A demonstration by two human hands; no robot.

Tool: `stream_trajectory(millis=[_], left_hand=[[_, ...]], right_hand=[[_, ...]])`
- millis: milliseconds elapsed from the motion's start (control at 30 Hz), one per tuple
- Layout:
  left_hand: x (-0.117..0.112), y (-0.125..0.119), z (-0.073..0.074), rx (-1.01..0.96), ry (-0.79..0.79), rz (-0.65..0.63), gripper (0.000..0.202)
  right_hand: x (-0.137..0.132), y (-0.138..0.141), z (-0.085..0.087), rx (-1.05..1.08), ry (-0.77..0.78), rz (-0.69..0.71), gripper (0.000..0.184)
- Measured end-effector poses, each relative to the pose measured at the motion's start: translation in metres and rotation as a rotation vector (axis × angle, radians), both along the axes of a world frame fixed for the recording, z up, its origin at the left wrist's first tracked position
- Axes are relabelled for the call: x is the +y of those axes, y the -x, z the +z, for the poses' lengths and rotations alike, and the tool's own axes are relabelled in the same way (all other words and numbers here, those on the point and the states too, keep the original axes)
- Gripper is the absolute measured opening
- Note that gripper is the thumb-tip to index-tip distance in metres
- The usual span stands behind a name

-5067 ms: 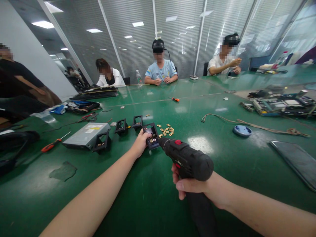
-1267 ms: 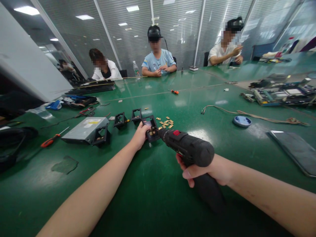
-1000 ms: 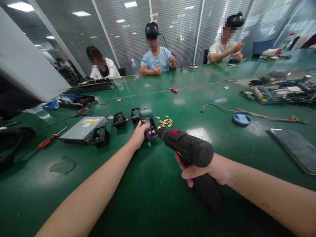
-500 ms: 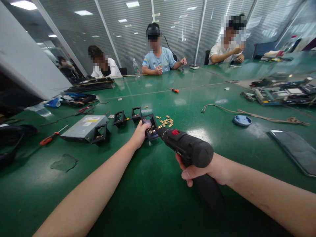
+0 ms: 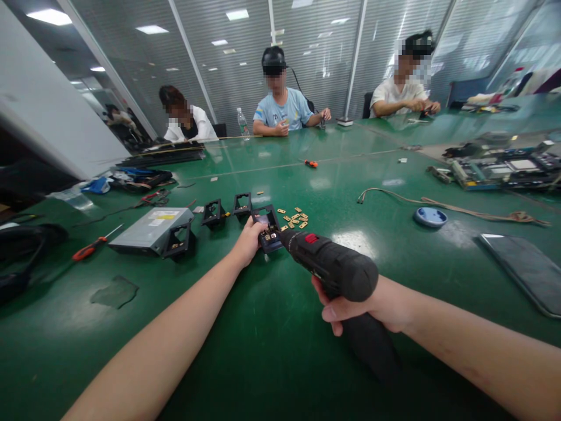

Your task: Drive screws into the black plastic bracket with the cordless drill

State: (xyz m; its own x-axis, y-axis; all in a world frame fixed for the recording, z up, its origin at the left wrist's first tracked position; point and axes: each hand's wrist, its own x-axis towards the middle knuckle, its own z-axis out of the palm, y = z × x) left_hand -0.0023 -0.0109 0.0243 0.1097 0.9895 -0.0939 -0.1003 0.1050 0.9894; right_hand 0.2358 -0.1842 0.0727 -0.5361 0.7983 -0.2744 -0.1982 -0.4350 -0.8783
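My left hand (image 5: 248, 240) grips a black square frame (image 5: 275, 238) by its left side, thumb over the inside, where small brass pieces show. In my right hand (image 5: 350, 307) is a black cordless drill (image 5: 333, 260) with a red switch on top. Its nose points at the right side of the frame; whether the bit touches is hidden. Just beyond the drill's nose lies a loose group of small brass plates (image 5: 296, 218). Similar black frames stand to the left: one (image 5: 242, 203) behind the held frame, another (image 5: 213, 214) beside it, a third (image 5: 179, 242) nearer me.
A silver drive box (image 5: 151, 228) and an orange screwdriver (image 5: 90, 250) lie left. On the right are a blue round tin (image 5: 430, 216), a cable (image 5: 460, 204), a phone (image 5: 521, 269) and circuit boards (image 5: 508, 166). Three people sit across the green table (image 5: 263, 362).
The view has shifted slightly. My hands, the drill and the held frame keep nearly the same places. Across the table, the person at right has lowered their raised hand.
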Motion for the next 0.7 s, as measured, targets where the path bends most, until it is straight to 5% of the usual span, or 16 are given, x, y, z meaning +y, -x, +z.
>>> stream_trajectory(millis=[700], left_hand=[[0.0026,0.0006,-0.003,-0.018,0.003,0.007,0.046]], right_hand=[[0.0019,0.0006,-0.0042,0.014,-0.007,0.007,0.047]])
